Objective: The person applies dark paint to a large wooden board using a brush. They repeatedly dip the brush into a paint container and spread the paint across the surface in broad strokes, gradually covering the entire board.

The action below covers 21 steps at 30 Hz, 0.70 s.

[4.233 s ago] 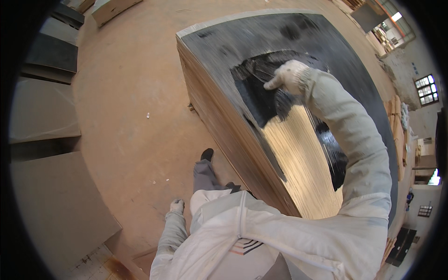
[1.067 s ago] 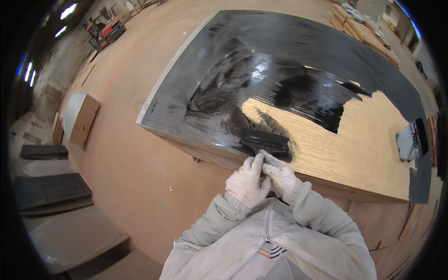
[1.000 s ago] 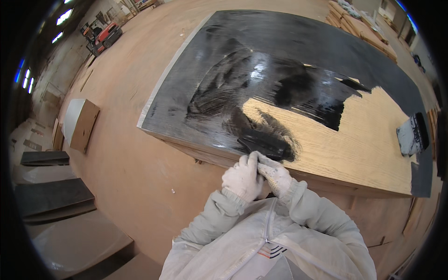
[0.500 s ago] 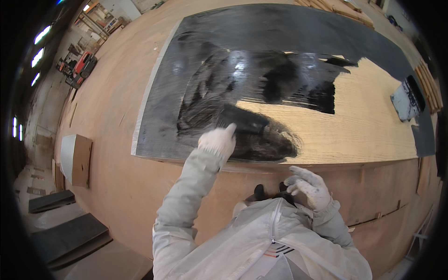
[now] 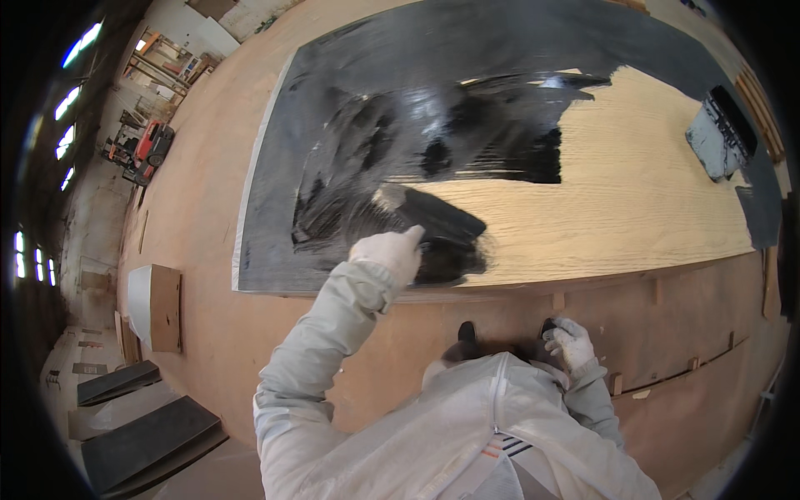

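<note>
My left hand (image 5: pixel 390 252), gloved fingers curled round a black pad (image 5: pixel 440 227), presses it on the half-blackened wooden panel (image 5: pixel 633 192). My right hand (image 5: pixel 570 342) hangs loosely curled, empty, below the panel's edge. At two o'clock, a paint tray (image 5: pixel 722 133) holds black coating.

Head view, steeply down, close overhead

A red forklift (image 5: pixel 152 143) far left, dark ramps (image 5: pixel 142 421) on the floor
</note>
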Motion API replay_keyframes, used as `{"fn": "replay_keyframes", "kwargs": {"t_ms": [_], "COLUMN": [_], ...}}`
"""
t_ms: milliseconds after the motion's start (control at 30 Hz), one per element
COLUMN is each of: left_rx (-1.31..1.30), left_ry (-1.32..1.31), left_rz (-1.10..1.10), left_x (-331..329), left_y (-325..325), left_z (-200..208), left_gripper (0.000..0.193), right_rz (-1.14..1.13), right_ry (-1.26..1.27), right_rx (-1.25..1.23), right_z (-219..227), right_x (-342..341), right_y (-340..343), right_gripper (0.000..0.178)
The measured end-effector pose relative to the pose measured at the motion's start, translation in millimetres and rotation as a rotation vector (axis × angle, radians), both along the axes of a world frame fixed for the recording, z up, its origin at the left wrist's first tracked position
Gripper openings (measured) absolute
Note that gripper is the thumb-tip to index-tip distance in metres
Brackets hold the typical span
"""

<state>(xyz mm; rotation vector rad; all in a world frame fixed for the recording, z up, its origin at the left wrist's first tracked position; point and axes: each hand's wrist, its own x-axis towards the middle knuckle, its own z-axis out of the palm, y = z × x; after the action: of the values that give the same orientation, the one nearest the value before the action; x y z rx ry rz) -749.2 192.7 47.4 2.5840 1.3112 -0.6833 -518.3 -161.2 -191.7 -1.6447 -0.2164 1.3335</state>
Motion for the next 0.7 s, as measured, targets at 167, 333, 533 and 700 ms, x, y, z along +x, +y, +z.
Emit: {"fn": "replay_keyframes", "kwargs": {"t_ms": [167,333,533,700], "left_rx": [0.106,0.096,0.099,0.101], "left_ry": [-0.068,-0.003,0.020,0.000], "left_rz": [0.185,0.164,0.389,0.191], "left_x": [22.9,121.0,102.8,142.7], "left_y": [20.0,-44.1,-14.2,-77.6], "left_z": [-5.2,-3.3,-1.4,-2.4], "left_gripper": [0.049,0.047,0.045,0.045], "right_rz": [0.109,0.188,0.219,0.297], "right_ry": [-0.029,-0.125,-0.089,0.008], "right_rx": [0.000,-0.025,-0.059,-0.157], "right_z": [-14.6,-36.8,-106.4,-106.3], "right_x": [75.9,150.4,199.7,208.5], "right_y": [-13.7,-22.8,-58.1,-55.1], "right_gripper": [0.041,0.038,0.040,0.045]}}
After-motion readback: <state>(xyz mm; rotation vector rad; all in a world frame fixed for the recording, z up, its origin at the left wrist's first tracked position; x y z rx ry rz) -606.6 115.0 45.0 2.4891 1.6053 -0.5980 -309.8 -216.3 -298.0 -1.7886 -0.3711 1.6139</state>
